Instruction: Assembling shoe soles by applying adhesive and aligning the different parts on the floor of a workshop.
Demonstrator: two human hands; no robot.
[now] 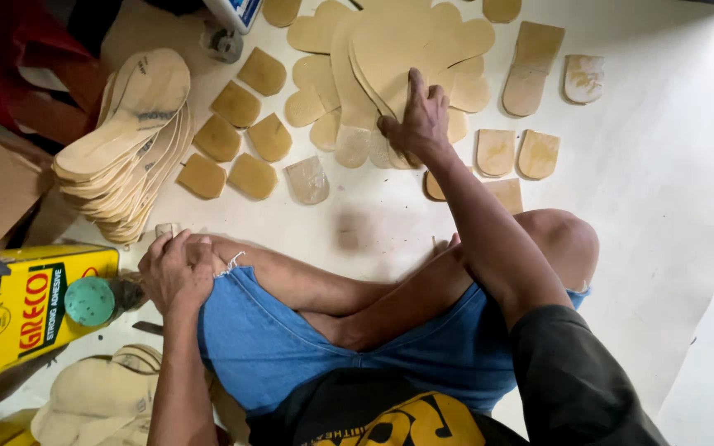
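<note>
Leftmost, a yellow adhesive can (22,310) with a green cap (89,301) lies just beside the left hand (177,271), whose fingers curl together over the knee. Above them sits a stack of insoles (126,136). Further right, the right hand (420,124) presses spread fingers on fanned insole boards (398,49), heel pieces (241,140) scattered around on the floor (663,190).

Tan insole boards (390,58), flat, overlapping in a fanned heap on the pale floor sheet, toes pointing away, heels near. Pressed under the right hand (420,122) near the heap's front edge.
</note>
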